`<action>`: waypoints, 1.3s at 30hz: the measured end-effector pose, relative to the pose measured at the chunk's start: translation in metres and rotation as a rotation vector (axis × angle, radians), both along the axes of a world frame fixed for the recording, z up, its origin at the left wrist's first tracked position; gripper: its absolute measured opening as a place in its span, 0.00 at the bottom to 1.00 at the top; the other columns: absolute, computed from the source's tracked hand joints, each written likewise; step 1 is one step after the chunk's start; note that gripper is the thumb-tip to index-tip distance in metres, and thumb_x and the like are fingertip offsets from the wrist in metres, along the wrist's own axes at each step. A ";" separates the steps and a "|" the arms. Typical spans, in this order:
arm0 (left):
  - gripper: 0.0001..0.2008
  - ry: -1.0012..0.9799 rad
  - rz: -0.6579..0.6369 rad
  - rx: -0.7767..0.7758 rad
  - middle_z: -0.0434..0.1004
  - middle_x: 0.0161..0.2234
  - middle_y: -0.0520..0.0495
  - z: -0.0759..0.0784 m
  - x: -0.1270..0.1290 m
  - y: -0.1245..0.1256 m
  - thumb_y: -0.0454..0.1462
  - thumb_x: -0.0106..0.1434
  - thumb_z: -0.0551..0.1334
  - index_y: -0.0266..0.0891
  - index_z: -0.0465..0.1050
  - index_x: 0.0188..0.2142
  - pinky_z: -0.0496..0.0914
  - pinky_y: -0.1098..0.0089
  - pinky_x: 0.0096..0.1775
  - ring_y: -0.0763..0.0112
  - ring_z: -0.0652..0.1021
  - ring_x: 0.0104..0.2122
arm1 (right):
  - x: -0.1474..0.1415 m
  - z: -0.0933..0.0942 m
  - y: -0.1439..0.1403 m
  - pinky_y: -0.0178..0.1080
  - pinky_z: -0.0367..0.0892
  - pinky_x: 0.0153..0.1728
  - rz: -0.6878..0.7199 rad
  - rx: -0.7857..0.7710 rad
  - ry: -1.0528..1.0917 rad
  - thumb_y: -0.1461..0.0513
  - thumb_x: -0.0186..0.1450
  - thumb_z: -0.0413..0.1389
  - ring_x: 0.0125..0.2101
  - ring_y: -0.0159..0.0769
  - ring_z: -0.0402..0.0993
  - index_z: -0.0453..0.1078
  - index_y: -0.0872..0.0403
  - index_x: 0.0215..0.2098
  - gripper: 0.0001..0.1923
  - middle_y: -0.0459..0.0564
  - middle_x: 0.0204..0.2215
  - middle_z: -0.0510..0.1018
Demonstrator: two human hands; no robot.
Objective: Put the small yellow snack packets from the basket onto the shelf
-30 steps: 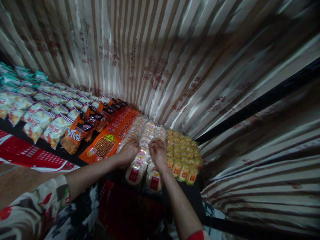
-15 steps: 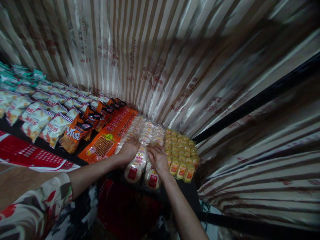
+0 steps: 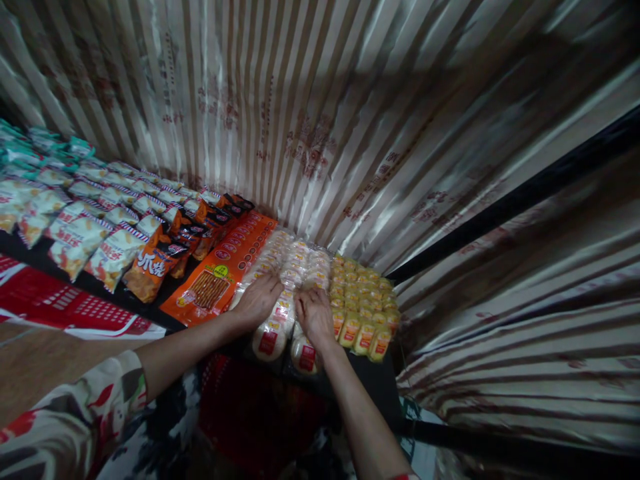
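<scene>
My left hand rests palm down on the left row of round pale cake packets with red labels. My right hand lies flat on the neighbouring row of the same packets, next to the yellow packets. Both hands press on the packets with fingers spread; neither lifts one. The packets lie in overlapping rows on a dark shelf.
Orange snack packs lie left of the cakes, then dark orange bags and several rows of white striped bags. A striped shiny curtain hangs behind. A red crate sits at the left front.
Both hands have stayed on the cake rows, the right hand sliding slightly nearer and the left hand shifting a little right. The view has shifted slightly.
</scene>
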State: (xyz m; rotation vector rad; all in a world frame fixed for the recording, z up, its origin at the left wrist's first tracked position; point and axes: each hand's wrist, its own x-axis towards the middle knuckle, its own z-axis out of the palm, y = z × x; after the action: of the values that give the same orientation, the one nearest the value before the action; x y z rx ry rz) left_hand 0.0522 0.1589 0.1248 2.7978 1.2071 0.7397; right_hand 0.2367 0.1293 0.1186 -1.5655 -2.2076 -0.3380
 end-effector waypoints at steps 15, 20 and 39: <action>0.23 0.054 -0.052 0.077 0.62 0.60 0.38 -0.069 -0.028 -0.115 0.33 0.67 0.51 0.34 0.57 0.61 0.61 0.59 0.57 0.57 0.58 0.62 | -0.004 0.002 -0.010 0.42 0.63 0.49 0.045 0.043 0.123 0.62 0.68 0.51 0.43 0.43 0.63 0.75 0.53 0.36 0.10 0.51 0.33 0.76; 0.21 0.057 -0.044 0.110 0.63 0.59 0.38 -0.071 -0.023 -0.111 0.33 0.67 0.52 0.33 0.60 0.59 0.61 0.59 0.57 0.57 0.60 0.61 | -0.003 0.007 -0.019 0.44 0.62 0.52 0.134 0.027 0.177 0.63 0.67 0.52 0.42 0.41 0.63 0.75 0.54 0.36 0.09 0.50 0.32 0.76; 0.19 -0.050 -0.033 0.104 0.64 0.59 0.38 -0.071 -0.013 -0.100 0.35 0.71 0.45 0.31 0.60 0.58 0.65 0.58 0.56 0.59 0.61 0.61 | -0.048 -0.033 -0.103 0.48 0.59 0.57 -0.024 0.050 0.159 0.64 0.71 0.43 0.59 0.43 0.61 0.64 0.55 0.59 0.21 0.55 0.56 0.71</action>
State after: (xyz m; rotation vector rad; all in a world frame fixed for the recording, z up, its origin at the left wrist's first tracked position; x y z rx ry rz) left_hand 0.0396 0.0592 0.0540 2.8542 1.1444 0.8896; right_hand 0.1890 0.0268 0.0860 -1.5376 -2.0460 -0.2638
